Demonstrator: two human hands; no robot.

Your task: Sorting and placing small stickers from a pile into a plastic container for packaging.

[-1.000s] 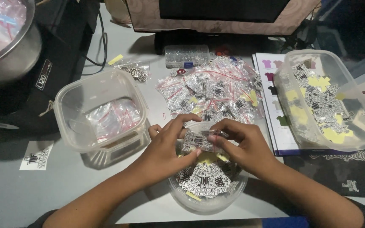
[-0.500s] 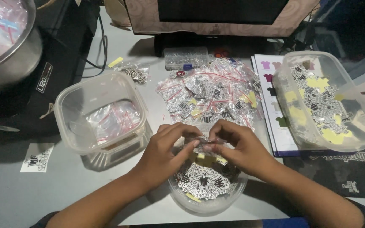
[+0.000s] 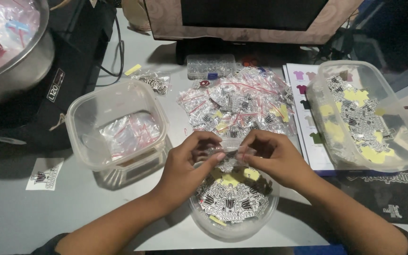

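A small clear bag (image 3: 230, 152) is pinched between the left hand (image 3: 190, 163) and right hand (image 3: 272, 158), fingers closed on it, directly above a round sticker-filled tub (image 3: 234, 208).

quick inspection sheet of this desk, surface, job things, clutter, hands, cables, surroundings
surface: grey table, bare at front left.
job's things: small clear bag pinched between both hands, above a round clear tub of black-and-white stickers.
clutter: heap of filled zip bags; square container with empty bags; long container of stickers and yellow pieces; loose sticker; bag of rings; small clear box; printed shirt sheet.
grippers: left hand and right hand both grip the bag.
cables: black cable by the black device.
surroundings: metal bowl at left; framed screen behind.
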